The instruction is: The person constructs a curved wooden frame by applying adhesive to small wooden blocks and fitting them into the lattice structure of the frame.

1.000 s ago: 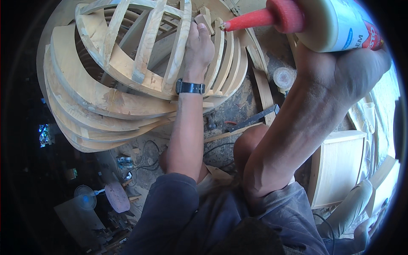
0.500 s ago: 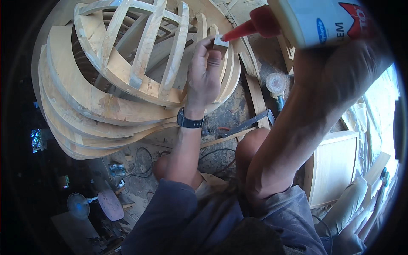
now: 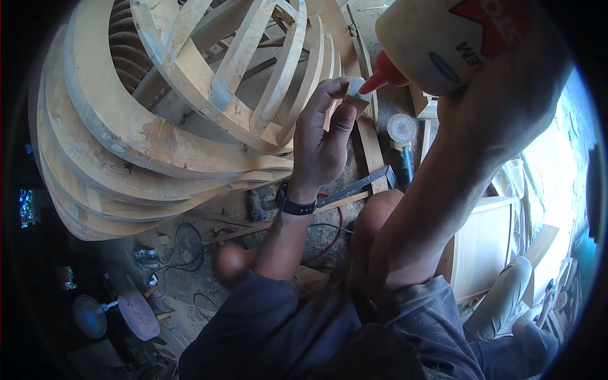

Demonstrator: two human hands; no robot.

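Note:
My left hand (image 3: pixel 324 142), with a black watch (image 3: pixel 296 202) at its wrist, pinches a small wooden block (image 3: pixel 356 98) between thumb and fingers. Its pale top face is turned up toward a glue bottle (image 3: pixel 421 54). My right hand (image 3: pixel 506 101) grips this white bottle and holds it tilted nozzle-down. The red nozzle (image 3: pixel 382 77) ends at the block's top face, touching it or very close. Most of the right hand's fingers are hidden behind the bottle and in shadow.
A large curved wooden rib frame (image 3: pixel 136 142) fills the left and far side. On the floor lie a round-headed power tool (image 3: pixel 402 130), a metal square (image 3: pixel 358 189) and cables. A wooden box (image 3: pixel 484 244) and another person's leg (image 3: pixel 503 301) are at right; a fan (image 3: pixel 90 315) at lower left.
Both hands, with block and bottle, have shifted right and slightly nearer. The bottle is tipped more steeply downward. The wooden frame has shifted in view as the head moved.

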